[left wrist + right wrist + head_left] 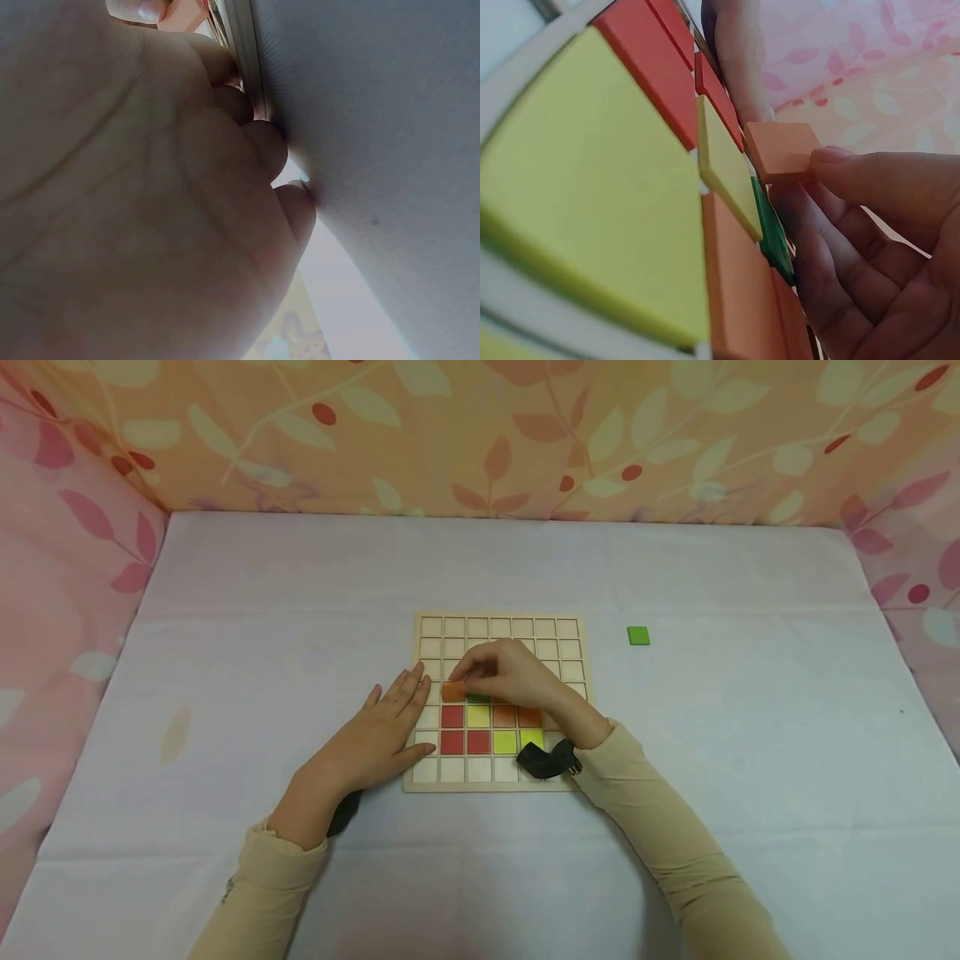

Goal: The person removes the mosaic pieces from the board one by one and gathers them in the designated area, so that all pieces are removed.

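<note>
In the head view a wooden grid board [465,787] lies on the table, with red tiles [452,742], yellow tiles [506,742], orange tiles [505,717] and a dark green tile [477,698] in its cells. My right hand [510,675] pinches an orange square tile [784,150] between thumb and fingers, left of the green one. The right wrist view shows that tile tilted against the board, beside a red tile [718,97]. My left hand [378,731], fingers extended, rests on the board's left edge; the left wrist view shows mostly its palm [142,195].
A light green tile [638,636] lies on the white tablecloth [750,693], right of the board. Floral fabric [480,439] stands at the back and both sides. A black strap piece [546,760] at my right wrist covers some near cells.
</note>
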A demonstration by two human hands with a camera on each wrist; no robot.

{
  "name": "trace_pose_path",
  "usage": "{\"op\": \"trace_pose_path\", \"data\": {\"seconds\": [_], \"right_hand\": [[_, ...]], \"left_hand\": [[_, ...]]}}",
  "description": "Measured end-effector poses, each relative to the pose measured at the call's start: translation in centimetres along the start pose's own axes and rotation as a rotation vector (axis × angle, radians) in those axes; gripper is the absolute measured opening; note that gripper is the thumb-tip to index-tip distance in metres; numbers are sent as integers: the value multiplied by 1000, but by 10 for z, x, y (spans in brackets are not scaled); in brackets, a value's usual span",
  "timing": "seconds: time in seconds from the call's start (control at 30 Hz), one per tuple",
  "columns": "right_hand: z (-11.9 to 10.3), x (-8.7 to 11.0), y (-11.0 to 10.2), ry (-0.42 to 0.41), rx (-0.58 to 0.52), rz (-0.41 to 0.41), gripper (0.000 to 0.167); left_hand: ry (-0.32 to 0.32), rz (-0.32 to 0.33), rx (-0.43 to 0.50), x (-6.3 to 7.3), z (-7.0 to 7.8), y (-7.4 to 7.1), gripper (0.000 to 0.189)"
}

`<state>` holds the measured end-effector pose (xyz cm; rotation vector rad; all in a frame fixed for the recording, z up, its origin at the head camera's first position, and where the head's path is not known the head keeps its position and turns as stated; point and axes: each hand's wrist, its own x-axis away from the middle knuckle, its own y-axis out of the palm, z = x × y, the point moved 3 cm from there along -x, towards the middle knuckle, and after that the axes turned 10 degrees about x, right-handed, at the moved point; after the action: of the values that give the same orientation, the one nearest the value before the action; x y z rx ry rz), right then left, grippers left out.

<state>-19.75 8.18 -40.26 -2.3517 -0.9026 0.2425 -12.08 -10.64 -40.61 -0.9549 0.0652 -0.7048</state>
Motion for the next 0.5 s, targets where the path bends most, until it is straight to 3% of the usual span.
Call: {"op": "trace_pose_path", "data": {"seconds": [0.5], "right_hand": [[3, 6, -7, 82, -94, 23, 11]], "left_hand": [[1, -1, -6, 0, 1, 0, 83]]}}
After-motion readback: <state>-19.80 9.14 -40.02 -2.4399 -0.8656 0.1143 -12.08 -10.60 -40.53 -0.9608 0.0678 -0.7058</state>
